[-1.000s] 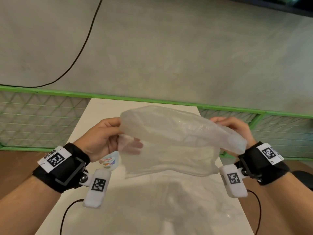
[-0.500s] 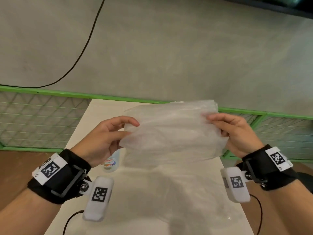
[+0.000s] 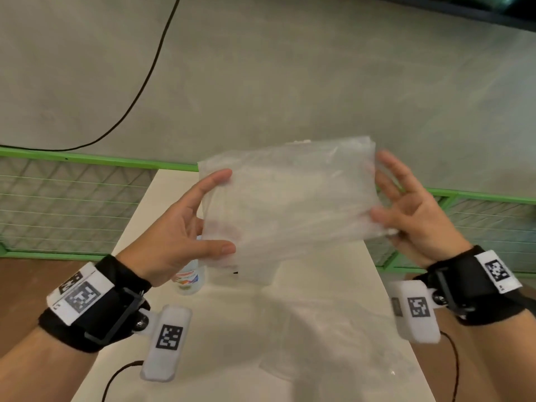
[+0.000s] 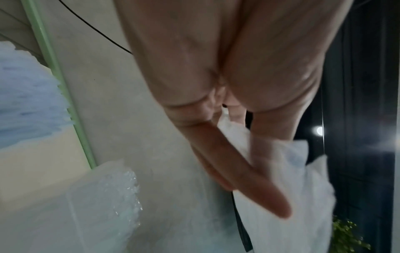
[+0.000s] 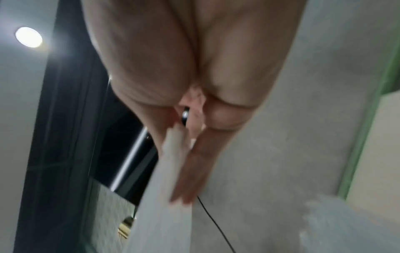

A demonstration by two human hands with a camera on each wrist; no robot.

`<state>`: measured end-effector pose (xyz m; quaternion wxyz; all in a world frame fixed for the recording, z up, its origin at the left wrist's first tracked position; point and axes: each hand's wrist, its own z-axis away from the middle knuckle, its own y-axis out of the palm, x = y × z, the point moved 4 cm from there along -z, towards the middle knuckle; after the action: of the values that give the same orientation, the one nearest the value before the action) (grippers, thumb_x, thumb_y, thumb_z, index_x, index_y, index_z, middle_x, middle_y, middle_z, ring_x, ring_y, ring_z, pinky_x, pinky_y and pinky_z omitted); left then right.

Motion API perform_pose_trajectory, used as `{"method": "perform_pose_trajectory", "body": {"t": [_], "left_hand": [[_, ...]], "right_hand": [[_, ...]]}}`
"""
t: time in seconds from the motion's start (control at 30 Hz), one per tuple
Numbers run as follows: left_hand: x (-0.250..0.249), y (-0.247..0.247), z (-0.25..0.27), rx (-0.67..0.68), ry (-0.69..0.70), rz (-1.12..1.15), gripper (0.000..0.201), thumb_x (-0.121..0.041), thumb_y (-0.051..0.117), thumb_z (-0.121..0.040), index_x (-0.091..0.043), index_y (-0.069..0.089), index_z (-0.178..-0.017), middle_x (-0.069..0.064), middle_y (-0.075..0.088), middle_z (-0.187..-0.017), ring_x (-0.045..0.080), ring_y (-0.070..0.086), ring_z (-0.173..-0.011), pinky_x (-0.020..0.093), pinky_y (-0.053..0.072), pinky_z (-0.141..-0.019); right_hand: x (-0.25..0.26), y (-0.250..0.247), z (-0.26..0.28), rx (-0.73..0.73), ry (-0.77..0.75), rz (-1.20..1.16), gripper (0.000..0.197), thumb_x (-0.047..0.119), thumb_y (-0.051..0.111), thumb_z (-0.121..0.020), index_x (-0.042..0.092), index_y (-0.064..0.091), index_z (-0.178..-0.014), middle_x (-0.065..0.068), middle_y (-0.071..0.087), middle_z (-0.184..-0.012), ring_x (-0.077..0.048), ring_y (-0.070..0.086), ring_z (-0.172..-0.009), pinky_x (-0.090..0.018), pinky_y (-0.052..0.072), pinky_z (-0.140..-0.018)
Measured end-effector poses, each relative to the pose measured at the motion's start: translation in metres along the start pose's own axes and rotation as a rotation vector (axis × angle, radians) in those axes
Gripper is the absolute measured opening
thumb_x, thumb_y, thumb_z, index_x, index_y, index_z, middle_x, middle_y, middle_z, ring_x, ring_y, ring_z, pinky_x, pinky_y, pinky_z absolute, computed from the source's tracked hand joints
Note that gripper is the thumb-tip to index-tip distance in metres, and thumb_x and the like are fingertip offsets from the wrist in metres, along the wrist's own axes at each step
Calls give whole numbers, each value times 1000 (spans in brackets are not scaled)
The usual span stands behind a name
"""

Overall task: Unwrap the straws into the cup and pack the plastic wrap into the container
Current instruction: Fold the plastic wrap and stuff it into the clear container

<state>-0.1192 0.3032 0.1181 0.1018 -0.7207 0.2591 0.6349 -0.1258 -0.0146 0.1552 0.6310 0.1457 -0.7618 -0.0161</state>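
Though it is crinkled, the translucent plastic wrap [image 3: 290,204] forms a rough rectangle.

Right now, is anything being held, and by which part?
The plastic wrap, by its side edges: the left hand pinches its left edge, the right hand its right edge.
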Motion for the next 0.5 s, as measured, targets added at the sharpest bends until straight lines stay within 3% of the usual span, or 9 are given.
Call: {"method": "perform_pose_trajectory", "body": {"t": [0.07, 0.13, 0.17, 0.27, 0.37, 0.43, 0.5], "left_hand": [[-2, 7, -2, -78, 81, 36, 98, 7, 76, -62, -39, 40, -141, -19, 48, -140, 22, 69, -96, 36, 60, -75], [2, 16, -4, -135, 143, 60, 99, 10, 72, -62, -38, 37, -142, -22, 45, -141, 20, 68, -99, 34, 59, -75], [6, 21, -4, -154, 160, 57, 100, 9, 73, -63, -38, 36, -142, -22, 44, -142, 21, 67, -103, 35, 59, -77], [20, 36, -3, -205, 194, -23, 97, 3, 82, -67, -46, 37, -137, -23, 45, -140, 24, 65, -110, 45, 57, -83], [34, 39, 0, -203, 187, -25, 95, -13, 85, -66, -53, 33, -134, -20, 46, -139, 16, 63, -113, 40, 57, -85], [37, 23, 3, -246, 92, 134, 95, -29, 88, -57, -62, 34, -128, -17, 45, -138, 18, 63, -110, 44, 58, -76], [38, -4, 5, -331, 2, 184, 95, -52, 90, -46, -61, 38, -126, -6, 48, -137, 20, 61, -109, 47, 57, -72]], "right_hand": [[-16, 0, 0, -71, -7, -381, 65, 19, 69, -84, 28, 42, -142, -5, 55, -141, -18, 68, -103, -25, 59, -71], [-49, 13, 6, -78, 106, -639, 82, 48, 82, -70, 21, 45, -139, -11, 57, -133, -29, 61, -114, -39, 55, -90], [-66, 24, 9, -47, 169, -667, 91, 54, 84, -65, 19, 43, -138, -14, 55, -132, -35, 57, -116, -45, 51, -98], [-94, 59, 13, -6, 266, -496, 81, 44, 84, -70, 8, 49, -134, -19, 59, -128, -37, 59, -113, -48, 50, -98], [-93, 63, 6, -92, 258, -306, 53, 20, 61, -91, 0, 48, -138, -16, 63, -129, -32, 66, -112, -44, 56, -90], [-88, 55, 5, -56, 281, -277, 43, 10, 48, -95, 6, 51, -138, -16, 63, -131, -36, 65, -113, -48, 54, -94], [-86, 46, 9, 27, 362, -262, 42, 6, 45, -94, 12, 56, -134, -19, 61, -132, -41, 63, -112, -49, 54, -93]]}}
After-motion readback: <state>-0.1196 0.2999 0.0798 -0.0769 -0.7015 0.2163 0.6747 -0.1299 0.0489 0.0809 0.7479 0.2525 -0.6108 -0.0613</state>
